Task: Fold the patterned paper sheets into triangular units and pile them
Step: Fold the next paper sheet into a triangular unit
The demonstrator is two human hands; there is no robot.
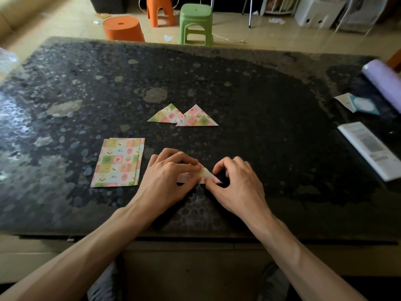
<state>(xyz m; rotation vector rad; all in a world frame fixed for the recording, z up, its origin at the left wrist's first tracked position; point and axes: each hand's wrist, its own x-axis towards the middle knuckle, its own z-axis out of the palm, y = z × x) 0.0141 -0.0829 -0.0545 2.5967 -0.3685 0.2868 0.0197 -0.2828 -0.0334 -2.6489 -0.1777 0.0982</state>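
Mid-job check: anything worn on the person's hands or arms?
Nothing visible. The left hand and right hand are gloveless, no watch or band shows at either wrist, and both forearms are uncovered to the frame's edge, no sleeves in view.

This looks like a home, most likely a living room. The table (260,88) has a dark, pebble-patterned top, worn pale in patches. Beyond its far edge is a glossy beige tiled floor (71,22) with cheap plastic stools on it: a green one (196,22), an orange one (159,9) and a round orange one (123,28). Paper scraps (276,20) and a loose cord (221,37) lie on the tiles. A white plastic unit (319,11) stands past the far right corner. Household clutter sits along the table's right edge: a lilac roll (384,81), a teal packet (362,105) and a printed leaflet (371,148).
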